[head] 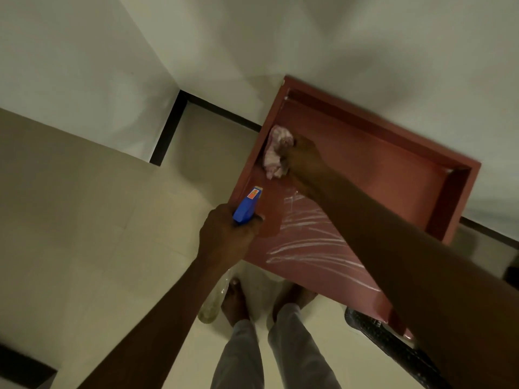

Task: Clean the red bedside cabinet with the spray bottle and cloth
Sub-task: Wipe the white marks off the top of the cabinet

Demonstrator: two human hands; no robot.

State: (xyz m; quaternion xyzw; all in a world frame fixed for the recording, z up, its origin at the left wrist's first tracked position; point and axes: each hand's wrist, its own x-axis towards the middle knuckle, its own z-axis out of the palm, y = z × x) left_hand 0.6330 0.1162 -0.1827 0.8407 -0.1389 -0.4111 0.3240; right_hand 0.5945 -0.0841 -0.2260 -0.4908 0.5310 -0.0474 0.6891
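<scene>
Red bedside cabinet (365, 153) stands against the wall; right hand (302, 161) presses a bunched cloth (276, 151) into its top's far left corner, left hand (224, 234) grips the spray bottle (247, 204). White streaks (306, 240) nearer me look unwiped: roughly midway, I'd say

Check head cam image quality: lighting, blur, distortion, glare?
Head view: dim, warm light, so both arms are nearly silhouetted. The right hand and cloth look slightly soft, probably motion blur. Wide-angle tilt skews the skirting and the cabinet edges. Wet streaks on the cabinet catch the light. The spray bottle in the left hand reads clearly.
</scene>
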